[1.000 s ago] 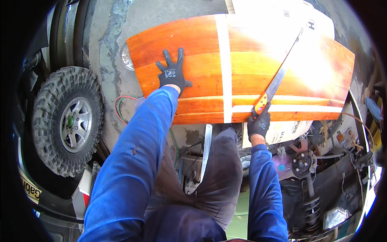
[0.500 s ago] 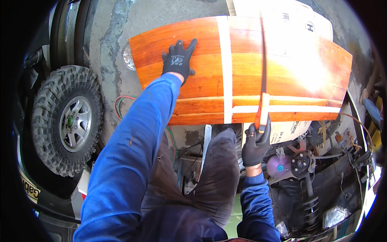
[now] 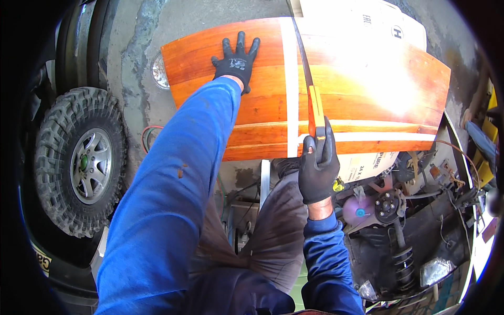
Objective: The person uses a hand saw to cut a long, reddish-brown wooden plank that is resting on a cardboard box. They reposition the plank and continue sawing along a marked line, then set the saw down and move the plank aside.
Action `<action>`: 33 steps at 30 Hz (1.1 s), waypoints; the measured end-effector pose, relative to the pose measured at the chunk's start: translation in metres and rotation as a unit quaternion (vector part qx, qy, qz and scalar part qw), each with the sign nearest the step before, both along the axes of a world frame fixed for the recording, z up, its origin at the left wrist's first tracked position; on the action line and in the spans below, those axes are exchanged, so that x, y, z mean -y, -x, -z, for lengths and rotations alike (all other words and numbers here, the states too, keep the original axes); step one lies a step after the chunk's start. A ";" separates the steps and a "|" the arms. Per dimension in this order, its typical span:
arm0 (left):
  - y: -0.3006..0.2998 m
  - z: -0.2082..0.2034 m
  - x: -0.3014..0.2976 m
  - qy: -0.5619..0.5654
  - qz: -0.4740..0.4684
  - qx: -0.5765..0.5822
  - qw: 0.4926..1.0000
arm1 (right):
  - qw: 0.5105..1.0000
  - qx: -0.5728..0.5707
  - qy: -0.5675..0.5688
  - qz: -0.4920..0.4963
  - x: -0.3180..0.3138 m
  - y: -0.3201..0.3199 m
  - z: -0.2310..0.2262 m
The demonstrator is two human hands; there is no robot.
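A curved, varnished orange-brown wooden panel [image 3: 262, 105] lies in front of me. A white tape strip [image 3: 291, 79] crosses it from far to near edge, and a white strip [image 3: 378, 137] runs along its near right part. My left hand [image 3: 234, 63], in a black glove, rests on the panel's left part with its fingers spread. My right hand [image 3: 320, 173], gloved too, is at the near edge, closed round the orange handle of a handsaw [image 3: 315, 107]. Seen edge-on, the thin dark blade points away over the panel, just right of the crossing strip at the handle end.
Beneath the panel's right side are light cardboard boxes [image 3: 362, 169]. A large knobby tyre on a wheel [image 3: 86, 168] stands at the left. To the right are a wheel hub [image 3: 387, 206], a coil spring [image 3: 404, 265] and car parts. A hose [image 3: 147, 135] lies on the concrete floor.
My right hand has carried the handsaw left and farther away, bringing the blade close to the crossing strip. My left hand's fingers have spread wider on the panel. The view has shifted slightly.
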State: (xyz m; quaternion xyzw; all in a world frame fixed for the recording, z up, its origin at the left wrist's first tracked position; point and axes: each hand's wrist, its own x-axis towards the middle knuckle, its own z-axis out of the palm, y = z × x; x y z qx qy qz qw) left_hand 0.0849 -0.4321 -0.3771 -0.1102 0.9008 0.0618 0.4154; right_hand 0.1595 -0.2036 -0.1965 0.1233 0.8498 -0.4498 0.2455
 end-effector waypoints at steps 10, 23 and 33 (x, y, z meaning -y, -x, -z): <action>-0.001 -0.001 0.001 -0.014 -0.017 0.005 1.000 | 0.997 0.038 0.004 0.061 -0.003 -0.002 -0.003; -0.004 0.001 0.001 -0.023 -0.024 0.009 0.999 | 0.998 -0.035 -0.040 -0.016 -0.012 -0.017 -0.030; -0.007 0.002 0.002 -0.018 -0.025 -0.009 0.999 | 0.997 -0.024 -0.057 -0.044 0.052 0.091 0.058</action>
